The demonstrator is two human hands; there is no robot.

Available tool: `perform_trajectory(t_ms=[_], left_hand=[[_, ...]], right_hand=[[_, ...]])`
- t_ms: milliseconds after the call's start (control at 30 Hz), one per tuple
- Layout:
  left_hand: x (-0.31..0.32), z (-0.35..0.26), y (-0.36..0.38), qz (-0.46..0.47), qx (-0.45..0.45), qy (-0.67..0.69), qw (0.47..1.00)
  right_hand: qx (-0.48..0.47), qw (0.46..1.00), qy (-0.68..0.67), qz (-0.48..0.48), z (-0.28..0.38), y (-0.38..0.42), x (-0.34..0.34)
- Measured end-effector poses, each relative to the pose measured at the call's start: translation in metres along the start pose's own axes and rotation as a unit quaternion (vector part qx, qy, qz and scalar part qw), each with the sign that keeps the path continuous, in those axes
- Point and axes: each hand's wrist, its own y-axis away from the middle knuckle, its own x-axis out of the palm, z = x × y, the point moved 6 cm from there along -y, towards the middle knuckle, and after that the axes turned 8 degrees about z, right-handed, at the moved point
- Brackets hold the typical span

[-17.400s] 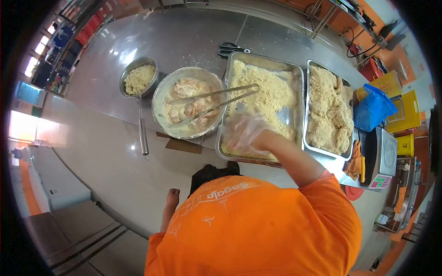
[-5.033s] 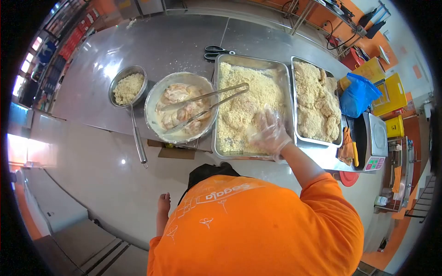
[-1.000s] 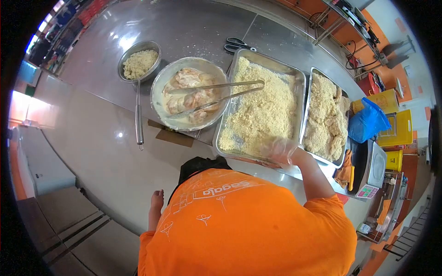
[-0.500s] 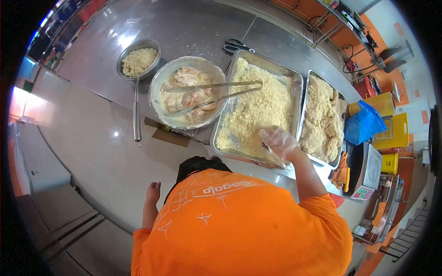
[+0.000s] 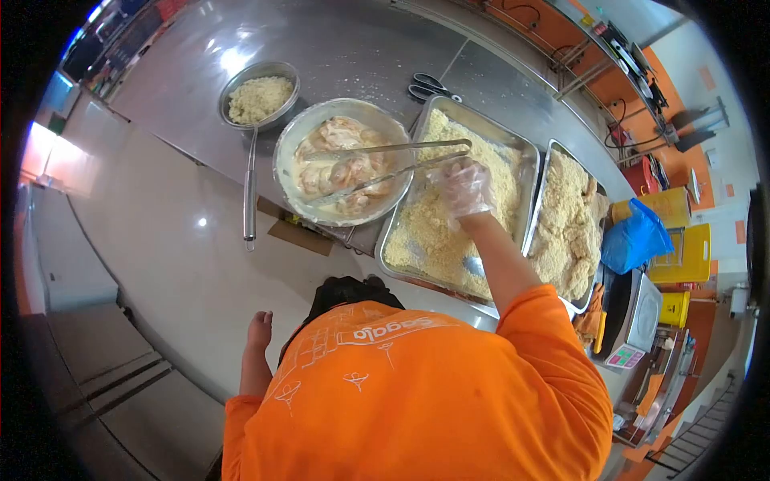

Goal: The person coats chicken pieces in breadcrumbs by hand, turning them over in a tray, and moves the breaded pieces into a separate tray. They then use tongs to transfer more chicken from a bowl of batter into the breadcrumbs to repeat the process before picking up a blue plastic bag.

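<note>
My right hand (image 5: pixel 467 188), in a clear plastic glove, is over the pale crumbs (image 5: pixel 433 232) in a large metal tray (image 5: pixel 525 180). Its fingers are curled down close to the handle end of the metal tongs (image 5: pixel 437 146); whether they hold crumbs is hidden. Those tongs lie across a bowl (image 5: pixel 282 172) of raw meat pieces (image 5: pixel 353 170) in pale batter, their bend reaching over the tray. My bare left hand (image 5: pixel 258 330) hangs beside my body above the floor, fingers curled, with nothing visible in it.
A sieve (image 5: pixel 261 100) of crumbs stands left of the bowl, its handle jutting past the table edge. Black scissors (image 5: pixel 433 86) lie behind the tray. At right are a second tray of crumb-coated pieces (image 5: pixel 561 224), a blue bag (image 5: pixel 636 236) and a scale (image 5: pixel 638 317).
My right hand has moved from the tray's near side up and left across the crumbs, close to the tongs. The view has shifted slightly. My left hand still hangs at my side.
</note>
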Motion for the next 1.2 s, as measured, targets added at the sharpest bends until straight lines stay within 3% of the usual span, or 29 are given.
perform_trajectory(t_ms=[33, 67, 133, 200, 267, 367, 467, 567, 700, 833, 867, 967, 1000, 1100, 1133, 1167, 1200], left_hand=[[0.002, -0.003, 0.003, 0.005, -0.001, 0.015, 1.0], [0.005, -0.004, 0.008, 0.011, -0.003, 0.03, 0.999], [0.01, 0.001, 0.016, 0.029, -0.035, 0.007, 0.999], [0.015, 0.015, 0.012, 0.035, -0.054, 0.01, 0.998], [0.024, 0.043, 0.0, 0.031, -0.065, 0.042, 0.997], [0.018, 0.046, 0.003, 0.022, -0.069, 0.04, 0.997], [0.017, 0.043, 0.0, 0.012, -0.082, 0.038, 0.996], [0.024, 0.037, -0.004, 0.019, -0.063, 0.083, 0.994], [0.033, 0.024, -0.016, 0.05, -0.061, 0.042, 0.996], [0.023, -0.002, -0.02, 0.031, -0.033, 0.046, 0.998], [0.018, -0.008, -0.015, 0.024, -0.027, 0.06, 0.998], [0.014, 0.003, -0.018, -0.007, -0.022, 0.075, 0.997], [0.013, 0.006, -0.018, -0.017, -0.024, 0.076, 0.997], [0.018, 0.017, -0.012, -0.006, -0.026, 0.019, 0.999], [0.022, 0.029, -0.013, -0.01, -0.043, 0.027, 0.999], [0.03, 0.037, -0.018, -0.015, -0.057, 0.037, 0.998], [0.033, 0.03, -0.021, -0.009, -0.016, 0.127, 0.992]], right_hand=[[-0.002, 0.999, 0.019, -0.04, 0.003, 0.002, -0.005], [0.023, 0.999, -0.01, -0.02, 0.002, 0.001, -0.003], [0.099, 0.966, -0.233, 0.05, -0.005, -0.001, 0.002], [0.112, 0.949, -0.288, 0.053, -0.003, -0.002, 0.007], [0.055, 0.982, -0.182, -0.01, 0.009, -0.003, 0.014], [0.027, 0.999, -0.031, 0.021, 0.018, -0.008, 0.031], [0.009, 0.987, -0.035, 0.158, 0.025, -0.012, -0.006], [0.019, 0.999, -0.025, 0.025, 0.029, -0.008, -0.021], [-0.04, 0.99, -0.024, 0.131, 0.028, -0.006, -0.014], [-0.123, 0.983, -0.028, 0.135, 0.031, -0.02, -0.01], [-0.099, 0.99, -0.082, 0.063, 0.025, -0.028, 0.007], [-0.12, 0.993, -0.018, -0.005, 0.025, -0.02, -0.027], [-0.129, 0.986, -0.089, -0.06, 0.027, -0.026, -0.03], [-0.042, 0.994, -0.095, -0.029, 0.02, -0.029, -0.026], [-0.073, 0.993, -0.079, 0.051, 0.021, -0.028, -0.032], [-0.075, 0.993, -0.076, 0.045, 0.021, -0.029, -0.032], [-0.081, 0.993, -0.069, 0.041, 0.021, -0.028, -0.032]])
